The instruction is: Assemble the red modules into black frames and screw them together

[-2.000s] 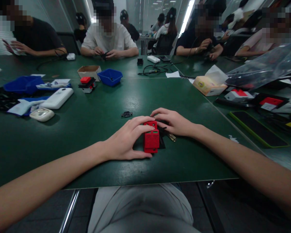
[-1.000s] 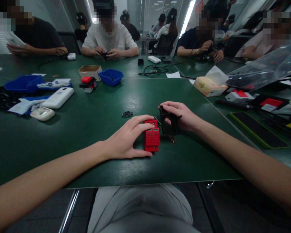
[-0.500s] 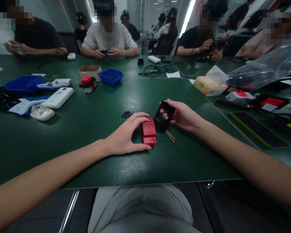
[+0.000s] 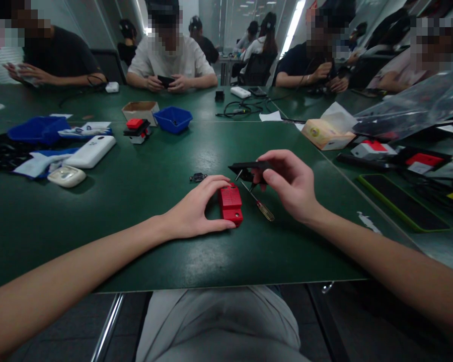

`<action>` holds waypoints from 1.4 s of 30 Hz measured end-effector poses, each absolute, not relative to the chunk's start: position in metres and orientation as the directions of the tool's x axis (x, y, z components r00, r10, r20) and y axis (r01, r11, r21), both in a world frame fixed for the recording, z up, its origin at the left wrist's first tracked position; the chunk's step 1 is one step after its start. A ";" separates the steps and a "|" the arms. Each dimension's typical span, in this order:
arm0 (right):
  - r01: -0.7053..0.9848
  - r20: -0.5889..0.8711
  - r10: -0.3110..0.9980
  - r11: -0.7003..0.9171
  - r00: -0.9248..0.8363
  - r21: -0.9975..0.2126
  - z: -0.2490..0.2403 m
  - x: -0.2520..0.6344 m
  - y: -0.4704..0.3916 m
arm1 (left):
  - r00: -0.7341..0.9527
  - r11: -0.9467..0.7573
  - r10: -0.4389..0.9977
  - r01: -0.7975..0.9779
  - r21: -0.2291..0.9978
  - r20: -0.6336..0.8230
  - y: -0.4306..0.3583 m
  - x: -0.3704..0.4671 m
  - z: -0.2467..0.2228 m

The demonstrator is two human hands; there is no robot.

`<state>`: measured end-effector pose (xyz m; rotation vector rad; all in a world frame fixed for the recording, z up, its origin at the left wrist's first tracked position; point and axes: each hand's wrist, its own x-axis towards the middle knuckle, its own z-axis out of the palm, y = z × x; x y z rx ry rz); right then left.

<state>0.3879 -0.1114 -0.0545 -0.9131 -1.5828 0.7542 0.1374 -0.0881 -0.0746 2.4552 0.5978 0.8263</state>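
On the green table (image 4: pixel 196 256), a red block-shaped part (image 4: pixel 231 203) sits between the thumb and fingers of my left hand (image 4: pixel 196 208), which grips it at both ends. My right hand (image 4: pixel 290 186) holds a thin black plate (image 4: pixel 247 166), now seen nearly edge-on, above and right of the red part. Short pin-like pieces point down from its underside. A screwdriver with a clear yellowish handle (image 4: pixel 265 211) lies under it, its shaft toward the red part. A small black piece (image 4: pixel 198 177) rests behind my left hand.
Back left are a blue bin (image 4: pixel 172 120), a cardboard box (image 4: pixel 139 110), a red-black device (image 4: pixel 136 131) and a white power bank (image 4: pixel 91 152). At right lie a tissue pack (image 4: pixel 322 134) and a green-edged black slab (image 4: pixel 402 202). Several people sit across the table.
My right hand has turned the black plate from upright, broad face showing, to nearly flat, exposing the screwdriver's shaft. My left hand and the red part have barely moved.
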 end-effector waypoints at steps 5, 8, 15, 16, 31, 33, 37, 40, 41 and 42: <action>0.343 0.698 0.631 0.774 -0.339 -0.533 -0.058 0.384 -0.125 | 0.713 -0.786 0.546 0.255 0.563 0.440 -0.088 0.137 -0.076; 0.300 0.760 0.447 0.892 -0.472 -0.339 -0.058 0.381 -0.127 | 0.706 -0.758 0.570 0.253 0.601 0.422 -0.089 0.138 -0.074; 0.276 0.768 0.306 0.945 -0.563 -0.174 -0.060 0.376 -0.127 | 0.659 -0.648 0.662 0.265 0.714 0.357 -0.089 0.138 -0.082; 0.269 0.766 0.295 0.949 -0.571 -0.165 -0.061 0.376 -0.127 | 0.654 -0.646 0.663 0.255 0.719 0.364 -0.088 0.138 -0.084; 0.324 0.660 0.253 0.946 -0.708 -0.015 -0.064 0.373 -0.122 | 0.699 -0.712 0.610 0.275 0.646 0.374 -0.083 0.134 -0.084; 0.322 0.656 0.253 0.947 -0.711 -0.016 -0.064 0.374 -0.121 | 0.706 -0.720 0.597 0.260 0.643 0.382 -0.083 0.134 -0.083; 0.313 0.652 0.242 0.950 -0.719 -0.008 -0.065 0.375 -0.121 | 0.713 -0.732 0.583 0.252 0.633 0.389 -0.083 0.134 -0.082; 0.305 0.650 0.226 0.952 -0.726 0.009 -0.065 0.375 -0.120 | 0.718 -0.732 0.583 0.261 0.629 0.380 -0.084 0.134 -0.080; 0.302 0.650 0.218 0.953 -0.728 0.019 -0.065 0.376 -0.120 | 0.720 -0.730 0.585 0.266 0.630 0.374 -0.084 0.134 -0.080; 0.299 0.650 0.208 0.954 -0.731 0.031 -0.064 0.376 -0.119 | 0.721 -0.728 0.587 0.271 0.629 0.369 -0.085 0.134 -0.079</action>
